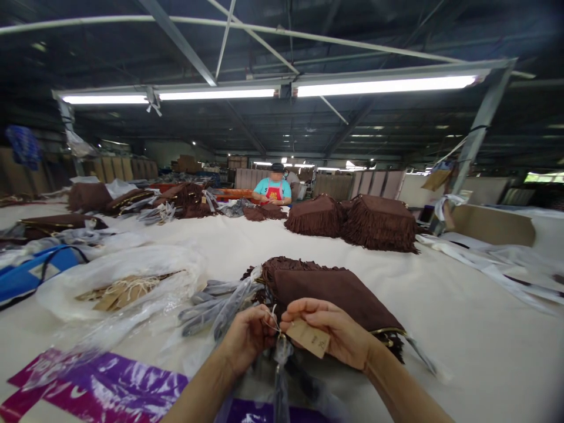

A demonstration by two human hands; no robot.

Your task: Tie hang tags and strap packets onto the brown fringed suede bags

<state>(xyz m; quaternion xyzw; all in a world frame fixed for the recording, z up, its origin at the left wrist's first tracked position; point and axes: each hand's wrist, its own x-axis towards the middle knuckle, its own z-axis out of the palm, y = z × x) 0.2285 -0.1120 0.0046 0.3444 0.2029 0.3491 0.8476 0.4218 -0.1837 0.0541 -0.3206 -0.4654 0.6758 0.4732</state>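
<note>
Tube lights (383, 87): bright white glare overhead
Roof (110, 56): dim, nearly black
Table (238, 238): softly lit
Tan tag (307, 339): small print blurred
Right edge: stretched, hazy

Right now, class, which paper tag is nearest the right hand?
The single tag touching the right hand; the bunched tags in the plastic bag lie farther left.

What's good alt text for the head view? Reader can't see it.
Left hand pinches a white string and right hand holds a tan tag, in front of a brown fringed item on a white table. A plastic bag of tan cards lies to the left; across the table is a person in a red apron.
</note>
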